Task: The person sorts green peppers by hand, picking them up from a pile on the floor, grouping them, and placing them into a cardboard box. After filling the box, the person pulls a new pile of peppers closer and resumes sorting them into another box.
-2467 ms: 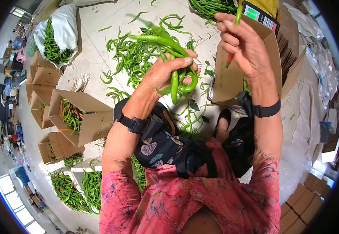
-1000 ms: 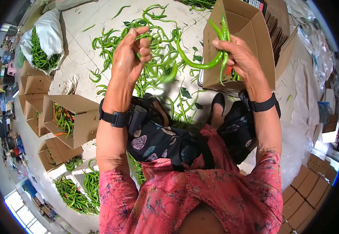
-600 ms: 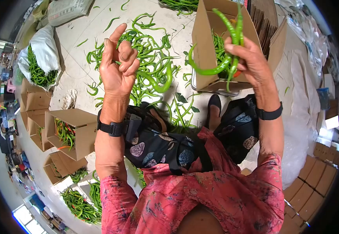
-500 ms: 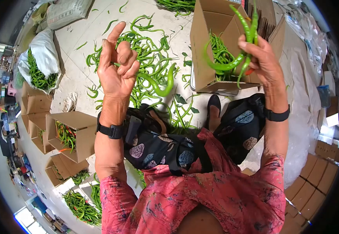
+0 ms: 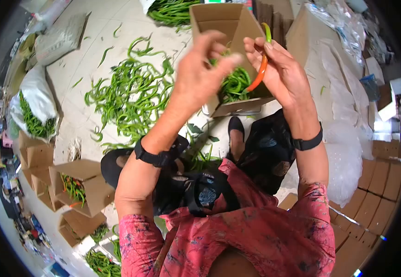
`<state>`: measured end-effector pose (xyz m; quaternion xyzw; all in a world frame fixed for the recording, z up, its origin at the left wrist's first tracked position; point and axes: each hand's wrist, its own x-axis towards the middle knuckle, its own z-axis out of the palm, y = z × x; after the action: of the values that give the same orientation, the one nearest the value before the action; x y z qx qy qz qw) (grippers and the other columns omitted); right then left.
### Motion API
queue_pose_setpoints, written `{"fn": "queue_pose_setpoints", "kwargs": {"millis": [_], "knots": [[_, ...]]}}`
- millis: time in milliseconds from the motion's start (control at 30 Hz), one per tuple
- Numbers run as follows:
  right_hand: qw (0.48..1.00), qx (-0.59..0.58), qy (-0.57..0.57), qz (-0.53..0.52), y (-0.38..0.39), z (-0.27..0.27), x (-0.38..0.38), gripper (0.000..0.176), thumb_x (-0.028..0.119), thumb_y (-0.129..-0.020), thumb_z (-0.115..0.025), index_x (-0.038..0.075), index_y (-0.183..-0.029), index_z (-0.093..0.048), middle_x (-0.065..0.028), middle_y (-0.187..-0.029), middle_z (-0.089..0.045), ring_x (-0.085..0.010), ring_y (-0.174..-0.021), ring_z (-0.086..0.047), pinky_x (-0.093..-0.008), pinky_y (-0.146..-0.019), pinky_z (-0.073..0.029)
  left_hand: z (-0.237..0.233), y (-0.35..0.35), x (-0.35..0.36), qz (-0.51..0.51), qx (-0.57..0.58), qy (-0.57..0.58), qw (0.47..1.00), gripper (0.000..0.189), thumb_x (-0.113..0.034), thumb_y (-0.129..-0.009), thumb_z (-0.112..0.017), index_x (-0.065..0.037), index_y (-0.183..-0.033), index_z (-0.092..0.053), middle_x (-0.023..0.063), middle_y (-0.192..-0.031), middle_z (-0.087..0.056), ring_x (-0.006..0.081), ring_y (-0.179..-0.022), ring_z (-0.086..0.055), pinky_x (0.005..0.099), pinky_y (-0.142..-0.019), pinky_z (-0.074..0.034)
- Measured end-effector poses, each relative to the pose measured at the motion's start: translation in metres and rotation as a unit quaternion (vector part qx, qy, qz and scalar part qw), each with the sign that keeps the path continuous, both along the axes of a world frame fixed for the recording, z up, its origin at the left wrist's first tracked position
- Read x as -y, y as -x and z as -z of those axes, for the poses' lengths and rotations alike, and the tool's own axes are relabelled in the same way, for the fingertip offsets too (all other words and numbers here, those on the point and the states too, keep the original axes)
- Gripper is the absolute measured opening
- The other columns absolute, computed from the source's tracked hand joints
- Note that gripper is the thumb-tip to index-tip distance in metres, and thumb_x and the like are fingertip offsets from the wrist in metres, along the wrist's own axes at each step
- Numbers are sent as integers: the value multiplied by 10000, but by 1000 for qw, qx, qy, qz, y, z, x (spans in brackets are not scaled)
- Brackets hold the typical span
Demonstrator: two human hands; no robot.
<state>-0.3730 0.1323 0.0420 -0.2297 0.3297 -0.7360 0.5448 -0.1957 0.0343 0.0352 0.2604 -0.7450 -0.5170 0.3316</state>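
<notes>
My right hand (image 5: 281, 67) pinches a long chili pepper (image 5: 261, 69), red along most of its length and green at its upper end. It is held beside the open cardboard box (image 5: 223, 21), above its right side. Inside the box lies a heap of green chili peppers (image 5: 236, 85). My left hand (image 5: 203, 69), blurred by motion, is over the box's left edge with thumb and fingers apart, and nothing shows in it. Loose green chili peppers (image 5: 133, 92) are spread over the floor to the left of the box.
At left stand a white sack (image 5: 39, 92) of green peppers and a cardboard box (image 5: 87, 184) with red and green ones. More green peppers (image 5: 173, 11) lie at the back. Clear plastic sheeting (image 5: 339, 157) and stacked cartons (image 5: 371, 198) are on the right.
The green peppers have left my right hand; the red-green one remains in it. My left hand has swung right to the box, and the pepper near it no longer shows there.
</notes>
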Motion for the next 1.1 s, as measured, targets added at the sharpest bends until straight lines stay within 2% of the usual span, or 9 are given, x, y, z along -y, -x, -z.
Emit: {"fn": "queue_pose_setpoints", "kwargs": {"millis": [100, 267, 500, 633, 700, 800, 867, 967, 1100], "knots": [[997, 33, 13, -68, -49, 2, 8, 260, 89, -975, -506, -75, -1174, -545, -181, -1198, -590, -246, -1100, -588, -385, -1025, -442, 1, -14, -29, 18, -85, -12, 996, 284, -148, -805, -753, 2, -1005, -620, 5, -767, -605, 76, -686, -553, 232, -647, -476], [993, -76, -19, -89, -130, 13, 32, 383, 145, -984, -495, -82, -1292, -495, -193, -1327, -516, -240, -1265, -476, -370, -1092, -344, 6, -110, -20, -115, 17, 80, 990, 194, -86, -845, -637, -14, -1023, -613, 79, -638, -591, 109, -551, -547, 279, -527, -458], [955, -157, -157, -198, -137, 58, 14, 323, 145, -965, -550, -53, -1220, -563, -139, -1151, -627, -143, -977, -596, -243, -832, -485, -7, -395, -16, -527, 97, 31, 844, 351, -184, -899, -614, 31, -1175, -584, 90, -841, -665, 132, -688, -633, 249, -622, -506], [962, -68, -214, -153, -118, 123, -4, 209, 136, -966, -550, 8, -1121, -607, -73, -1064, -650, -81, -836, -567, -203, -720, -473, 56, -606, -32, -608, 205, -3, 767, 449, -206, -935, -617, 40, -1291, -496, 107, -977, -669, 134, -711, -617, 237, -631, -497], [953, -78, -267, -118, -119, 154, -14, 188, 146, -956, -566, 36, -1102, -611, -31, -1007, -658, -78, -810, -561, -224, -698, -473, 63, -571, -49, -591, 272, 139, 747, 423, -188, -929, -624, 39, -1272, -526, 108, -1042, -654, 131, -745, -612, 245, -694, -515], [946, -45, -299, -114, -121, 213, -32, 194, 164, -946, -586, 61, -1110, -605, -8, -970, -660, -93, -796, -572, -259, -681, -482, 104, -484, -58, -545, 213, 11, 811, 325, -158, -929, -611, 26, -1197, -608, 92, -1002, -665, 129, -786, -613, 271, -743, -512], [883, -80, -449, -114, -136, 251, -36, 186, 201, -931, -608, 73, -1066, -619, -29, -954, -654, -93, -817, -587, -212, -695, -457, 137, -428, -53, -392, 322, -46, 860, 291, -139, -927, -602, 22, -1168, -626, 91, -1016, -677, 124, -881, -619, 278, -776, -511], [840, -119, -489, -201, -143, 329, -53, 192, 244, -891, -653, 89, -999, -617, -12, -873, -627, -96, -756, -595, -209, -619, -448, 185, -349, -57, -111, 180, 8, 977, 319, -109, -871, -604, 23, -1160, -622, 107, -1059, -684, 218, -966, -647, 305, -853, -495], [817, -110, -491, -281, -145, 391, -65, 177, 221, -854, -671, 74, -938, -621, -38, -902, -652, -121, -739, -612, -305, -676, -516, 313, -280, -39, -118, 235, -83, 961, 388, -182, -804, -649, -26, -1159, -632, 137, -1044, -677, 277, -952, -649, 354, -830, -510]]}}
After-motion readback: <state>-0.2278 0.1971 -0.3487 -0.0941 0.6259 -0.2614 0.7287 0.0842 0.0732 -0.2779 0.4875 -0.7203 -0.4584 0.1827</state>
